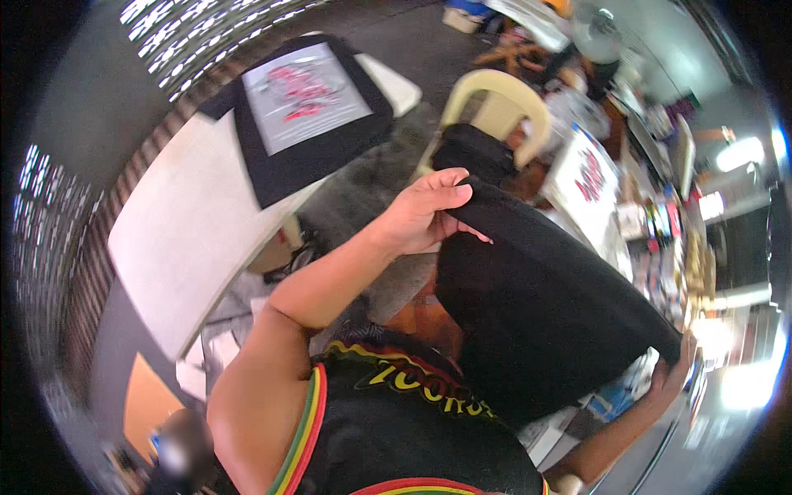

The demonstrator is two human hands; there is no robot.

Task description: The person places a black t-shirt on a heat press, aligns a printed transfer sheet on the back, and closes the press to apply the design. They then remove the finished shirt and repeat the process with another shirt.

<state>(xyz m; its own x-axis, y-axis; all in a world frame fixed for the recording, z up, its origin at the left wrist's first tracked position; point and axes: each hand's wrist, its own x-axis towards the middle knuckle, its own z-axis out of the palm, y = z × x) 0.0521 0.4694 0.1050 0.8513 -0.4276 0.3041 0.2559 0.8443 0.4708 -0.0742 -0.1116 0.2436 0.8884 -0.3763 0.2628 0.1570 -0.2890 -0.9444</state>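
Observation:
A black shirt (536, 297) hangs stretched out in front of my body between both hands, its upper edge running from the middle down to the right. My left hand (429, 210) pinches one corner, thumb on top and fingers behind the cloth. At the far right end of that edge, my right hand (675, 371) grips the other corner; most of its fingers are hidden by the fabric and glare. On the table to the left lies another black shirt (256, 177), with a clear film sheet bearing a red and grey design (305, 97) on its chest.
A long white table (177, 239) stands at the left. Ahead is a cream plastic chair (495, 87) with folded black cloth (474, 153) on it. To the right, a white board with a red print (587, 173) stands before cluttered shelves. A person's blurred head shows at lower left.

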